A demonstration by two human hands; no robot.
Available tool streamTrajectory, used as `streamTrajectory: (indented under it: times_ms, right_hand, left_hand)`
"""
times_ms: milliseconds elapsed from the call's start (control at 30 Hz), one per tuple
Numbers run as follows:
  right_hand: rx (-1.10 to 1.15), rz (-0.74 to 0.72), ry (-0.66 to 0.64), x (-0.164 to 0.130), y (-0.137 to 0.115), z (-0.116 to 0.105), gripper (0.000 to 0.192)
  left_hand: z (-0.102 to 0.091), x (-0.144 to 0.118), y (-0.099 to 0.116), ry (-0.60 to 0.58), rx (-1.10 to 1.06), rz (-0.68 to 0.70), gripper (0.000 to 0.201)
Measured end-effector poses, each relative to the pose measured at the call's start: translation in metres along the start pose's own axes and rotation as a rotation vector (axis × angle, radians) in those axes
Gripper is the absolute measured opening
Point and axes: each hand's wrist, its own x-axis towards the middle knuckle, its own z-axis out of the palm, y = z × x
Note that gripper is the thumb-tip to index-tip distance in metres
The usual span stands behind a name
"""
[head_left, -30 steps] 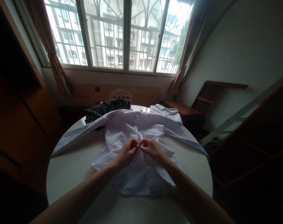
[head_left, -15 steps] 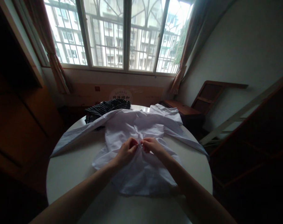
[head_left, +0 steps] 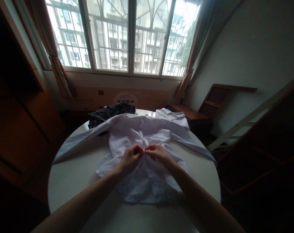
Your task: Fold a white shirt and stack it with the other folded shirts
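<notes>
A white long-sleeved shirt (head_left: pixel 127 129) lies spread on a round white table (head_left: pixel 71 181), its sleeves stretched out to both sides and its hem towards me. My left hand (head_left: pixel 132 155) pinches the fabric at the shirt's front middle, fingers closed. Right beside it, my right hand (head_left: pixel 157 152) also pinches the front edge, the fingertips of both hands nearly meeting. The cloth is drawn up into creases around them. Whatever small part sits between the fingertips, such as a button, is too small to make out.
At the table's far left lies a black-and-white striped garment (head_left: pixel 110 112). More folded white cloth (head_left: pixel 173 118) rests at the far right. Beyond the table stand a wooden chair (head_left: pixel 214 100) and a large cardboard box (head_left: pixel 88 98) below the window.
Both hands stay at the same spot on the shirt front. The right fingertips have shifted slightly left, closer to the left ones, and the fingers have regripped a little.
</notes>
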Motion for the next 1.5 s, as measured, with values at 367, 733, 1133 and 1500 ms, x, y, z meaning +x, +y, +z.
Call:
streamTrajectory:
  times_ms: [367, 733, 1133, 1500]
  right_hand:
    - [-0.016, -0.019, -0.007, 0.002, 0.005, 0.001, 0.009]
    - [-0.201, -0.158, 0.075, 0.006, 0.013, 0.005, 0.012]
    - [-0.196, -0.155, 0.068, 0.003, 0.010, 0.006, 0.014]
    - [-0.337, -0.221, 0.110, 0.003, 0.012, 0.007, 0.015]
  left_hand:
    - [0.001, -0.002, 0.008, 0.039, -0.032, -0.053, 0.006]
    - [0.001, 0.002, -0.001, -0.009, -0.072, -0.163, 0.022]
    - [0.001, 0.002, -0.004, 0.024, 0.053, -0.155, 0.016]
    - [0.002, 0.001, -0.001, 0.043, 0.114, -0.144, 0.011]
